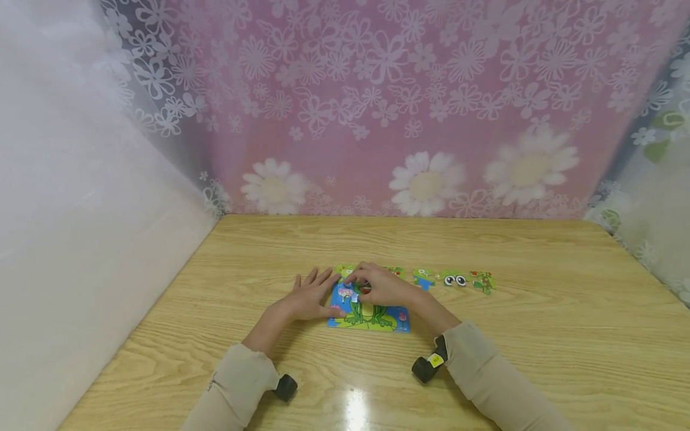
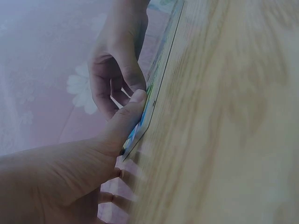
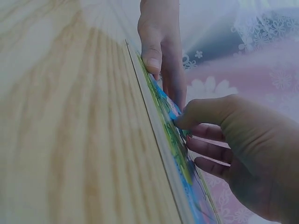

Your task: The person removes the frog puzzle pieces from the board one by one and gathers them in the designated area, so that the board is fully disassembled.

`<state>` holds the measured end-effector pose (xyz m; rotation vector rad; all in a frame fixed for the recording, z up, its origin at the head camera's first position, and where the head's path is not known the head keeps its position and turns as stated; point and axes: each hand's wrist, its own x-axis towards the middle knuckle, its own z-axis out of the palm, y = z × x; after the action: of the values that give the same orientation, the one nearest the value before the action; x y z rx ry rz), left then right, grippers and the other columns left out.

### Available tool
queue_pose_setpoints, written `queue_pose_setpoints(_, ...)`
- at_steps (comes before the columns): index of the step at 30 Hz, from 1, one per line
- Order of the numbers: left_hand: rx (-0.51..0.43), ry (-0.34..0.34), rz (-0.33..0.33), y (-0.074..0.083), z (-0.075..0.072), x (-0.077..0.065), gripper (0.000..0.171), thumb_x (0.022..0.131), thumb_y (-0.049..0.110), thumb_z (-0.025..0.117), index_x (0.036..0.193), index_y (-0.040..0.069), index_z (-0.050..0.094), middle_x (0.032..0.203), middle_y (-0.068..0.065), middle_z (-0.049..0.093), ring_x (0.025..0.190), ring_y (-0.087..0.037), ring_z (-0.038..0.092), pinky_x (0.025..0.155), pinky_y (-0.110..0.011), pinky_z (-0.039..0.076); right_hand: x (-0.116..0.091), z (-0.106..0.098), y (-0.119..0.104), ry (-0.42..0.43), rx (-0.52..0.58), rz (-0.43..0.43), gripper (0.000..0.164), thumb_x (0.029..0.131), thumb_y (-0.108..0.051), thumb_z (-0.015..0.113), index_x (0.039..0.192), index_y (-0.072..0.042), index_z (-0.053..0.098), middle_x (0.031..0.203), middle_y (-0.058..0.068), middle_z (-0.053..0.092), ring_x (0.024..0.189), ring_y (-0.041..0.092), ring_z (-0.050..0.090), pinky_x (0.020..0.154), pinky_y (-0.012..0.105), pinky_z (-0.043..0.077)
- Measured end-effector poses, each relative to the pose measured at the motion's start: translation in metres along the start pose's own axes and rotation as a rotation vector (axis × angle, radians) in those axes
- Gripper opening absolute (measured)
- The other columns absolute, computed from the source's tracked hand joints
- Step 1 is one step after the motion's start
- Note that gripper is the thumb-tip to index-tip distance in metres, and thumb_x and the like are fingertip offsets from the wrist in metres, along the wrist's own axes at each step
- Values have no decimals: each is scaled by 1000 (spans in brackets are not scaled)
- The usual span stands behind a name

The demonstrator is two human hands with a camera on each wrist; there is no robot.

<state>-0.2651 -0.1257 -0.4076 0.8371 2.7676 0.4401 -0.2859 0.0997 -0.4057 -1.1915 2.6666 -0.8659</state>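
Note:
A frog jigsaw puzzle (image 1: 368, 323) lies on the table, with a green frog on a blue ground showing in its lower part. My left hand (image 1: 309, 300) is at its left side, fingers spread; in the left wrist view the thumb (image 2: 133, 105) rests on the board's edge. Over the upper left of the picture, my right hand (image 1: 387, 288) pinches a blue puzzle piece (image 3: 174, 115) between thumb and fingers, tilted up from the board in the right wrist view. That hand hides much of the puzzle's upper middle.
Right of the puzzle, loose pieces lie in a row: a blue and green one (image 1: 424, 280), one with the frog's eyes (image 1: 454, 279) and a green one with red spots (image 1: 483, 281). A pink flowered curtain (image 1: 345, 120) hangs behind the wooden table (image 1: 539, 335).

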Motion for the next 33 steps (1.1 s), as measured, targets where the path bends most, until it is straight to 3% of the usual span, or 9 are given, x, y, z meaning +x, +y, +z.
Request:
queue_pose_setpoints(5, 8, 0, -1, 0, -1, 0, 89, 81, 63, 53, 148, 16, 18, 152, -8, 7, 135, -37, -3, 100, -63, -3, 1, -1, 0, -14, 40, -15, 33, 86, -6, 62, 118, -8, 60, 104, 3, 48, 75, 14, 46, 63, 27, 45)
queue_pose_setpoints(14, 13, -2, -10, -1, -1, 0, 89, 82, 62, 54, 148, 16, 18, 152, -9, 8, 136, -37, -2, 100, -63, -3, 3, -1, 1, -9, 60, -24, 29, 85, -3, 61, 114, -6, 62, 106, 5, 50, 79, 13, 52, 69, 24, 47)
queue_pose_setpoints(25, 16, -8, -25, 1, -4, 0, 89, 81, 61, 55, 148, 16, 18, 152, -8, 7, 136, -35, -2, 101, -62, -3, 4, -3, -1, 36, 45, -18, 24, 83, -2, 61, 106, -3, 66, 102, 5, 55, 77, 11, 54, 65, 23, 47)
queue_pose_setpoints(33, -13, -9, -2, 6, -5, -4, 87, 83, 58, 57, 148, 13, 19, 152, -12, 8, 135, -38, -3, 100, -63, -4, -2, -7, -2, 42, 55, -15, 25, 83, -1, 61, 108, -2, 65, 102, 5, 54, 78, 12, 55, 66, 23, 48)
